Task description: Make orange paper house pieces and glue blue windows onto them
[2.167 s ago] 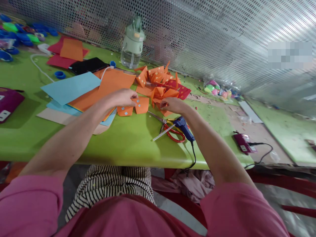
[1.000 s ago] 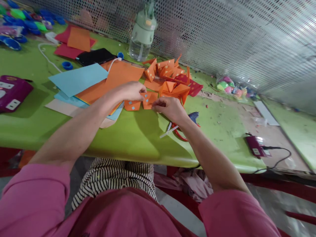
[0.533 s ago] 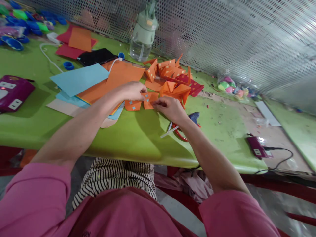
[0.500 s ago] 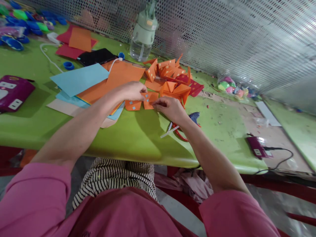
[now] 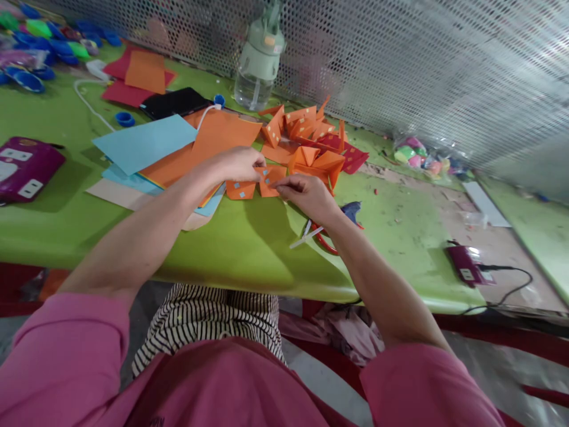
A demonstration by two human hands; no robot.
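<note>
A folded piece of orange paper (image 5: 276, 174) dotted with small light-blue squares is held just above the green table. The fingers of my left hand (image 5: 237, 163) are closed on its upper left side. At its right part, the thumb and index finger of my right hand (image 5: 309, 193) are pinched together, touching the paper; whether they hold a tiny piece is too small to tell. Below my left hand lies another orange paper piece (image 5: 240, 191) with blue squares. Scissors with red handles (image 5: 326, 242) and a white strip (image 5: 306, 237) lie partly under my right wrist.
Orange folded paper shapes (image 5: 306, 121) with pale squares stand behind my hands. Left lie blue paper sheets (image 5: 144, 142), orange sheets (image 5: 226, 139) and a black phone (image 5: 175, 103). A green-lidded bottle (image 5: 259, 62) stands by the perforated screen. Purple power boxes (image 5: 29, 169) sit at both sides.
My right fingertips have shifted slightly left over the orange paper. My left hand stays in place, and the whole view has moved a little.
</note>
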